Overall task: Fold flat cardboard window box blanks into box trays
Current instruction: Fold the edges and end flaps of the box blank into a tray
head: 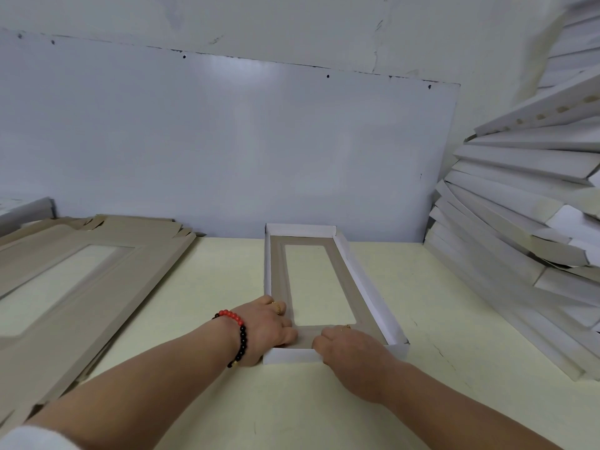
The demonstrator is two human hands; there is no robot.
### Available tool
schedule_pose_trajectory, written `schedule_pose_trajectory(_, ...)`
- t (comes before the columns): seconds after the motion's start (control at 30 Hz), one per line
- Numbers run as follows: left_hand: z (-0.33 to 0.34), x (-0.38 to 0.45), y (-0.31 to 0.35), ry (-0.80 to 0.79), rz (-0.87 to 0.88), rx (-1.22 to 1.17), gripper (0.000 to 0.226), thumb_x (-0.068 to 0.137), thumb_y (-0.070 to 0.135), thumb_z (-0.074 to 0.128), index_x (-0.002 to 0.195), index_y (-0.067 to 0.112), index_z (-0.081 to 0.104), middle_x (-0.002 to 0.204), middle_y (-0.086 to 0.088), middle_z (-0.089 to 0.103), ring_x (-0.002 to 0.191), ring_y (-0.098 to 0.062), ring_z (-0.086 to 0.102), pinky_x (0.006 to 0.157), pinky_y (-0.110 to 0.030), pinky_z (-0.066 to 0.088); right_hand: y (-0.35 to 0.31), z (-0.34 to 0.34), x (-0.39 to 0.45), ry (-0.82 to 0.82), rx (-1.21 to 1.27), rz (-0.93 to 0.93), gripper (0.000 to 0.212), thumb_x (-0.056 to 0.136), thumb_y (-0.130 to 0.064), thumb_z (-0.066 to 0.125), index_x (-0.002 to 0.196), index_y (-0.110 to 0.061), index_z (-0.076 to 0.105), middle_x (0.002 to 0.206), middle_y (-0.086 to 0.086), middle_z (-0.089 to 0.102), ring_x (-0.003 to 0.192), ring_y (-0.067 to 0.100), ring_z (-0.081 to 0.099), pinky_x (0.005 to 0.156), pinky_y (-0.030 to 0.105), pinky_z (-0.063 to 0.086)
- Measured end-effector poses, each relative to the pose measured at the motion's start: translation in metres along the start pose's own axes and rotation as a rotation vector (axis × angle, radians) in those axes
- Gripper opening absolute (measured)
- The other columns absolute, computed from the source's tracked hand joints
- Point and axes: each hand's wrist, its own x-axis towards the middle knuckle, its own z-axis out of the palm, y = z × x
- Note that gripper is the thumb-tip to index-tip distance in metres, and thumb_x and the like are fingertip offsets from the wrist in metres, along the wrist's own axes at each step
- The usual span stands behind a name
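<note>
From the head camera I see the box tray (328,284) standing on the pale yellow table (422,319), its far end touching or nearly touching the grey wall panel (227,141). All four white walls are raised around the brown floor, whose long window shows the table through it; the tray holds nothing but my fingers.

My left hand (263,329) sits at the near-left corner, fingers curled over the wall into the tray and gripping that corner. My right hand (350,349) grips the near end wall, fingers curled over its edge and down inside.

Bare table lies open on both sides of the tray and in front of it. To the left, well apart, a stack of flat blanks (81,280) lies with its edge angled toward me. To the right, a leaning pile of folded trays (519,222) crowds the table edge and rises up the wall.

A red and black bead bracelet (238,332) circles my left wrist.
</note>
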Motion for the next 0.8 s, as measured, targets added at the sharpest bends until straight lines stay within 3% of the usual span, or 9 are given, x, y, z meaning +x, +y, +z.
schedule_pose_trajectory(0.33, 0.0020, 0.0006, 0.0007, -0.007, -0.005, 0.014, 0.037, 0.083, 0.017, 0.057, 0.119, 0.022, 0.046, 0.115, 0.001, 0.054, 0.115, -0.025, 0.038, 0.099, -0.034, 0.028, 0.0003, 0.0014, 0.0007, -0.023, -0.004, 0.002, 0.025, 0.091, 0.001, 0.034, 0.106, -0.013, 0.048, 0.107, 0.010, 0.052, 0.099, 0.029, 0.050, 0.082, 0.036, 0.038)
schedule_pose_trajectory(0.8, 0.0069, -0.0047, -0.0031, 0.085, 0.010, -0.039, 0.034, 0.079, 0.012, 0.055, 0.111, 0.023, 0.058, 0.113, 0.003, 0.051, 0.115, -0.024, 0.037, 0.097, -0.031, 0.027, 0.0006, 0.0001, 0.0009, -0.024, 0.017, 0.007, 0.028, 0.091, 0.001, 0.033, 0.109, -0.013, 0.048, 0.109, 0.008, 0.051, 0.101, 0.026, 0.048, 0.081, 0.031, 0.034)
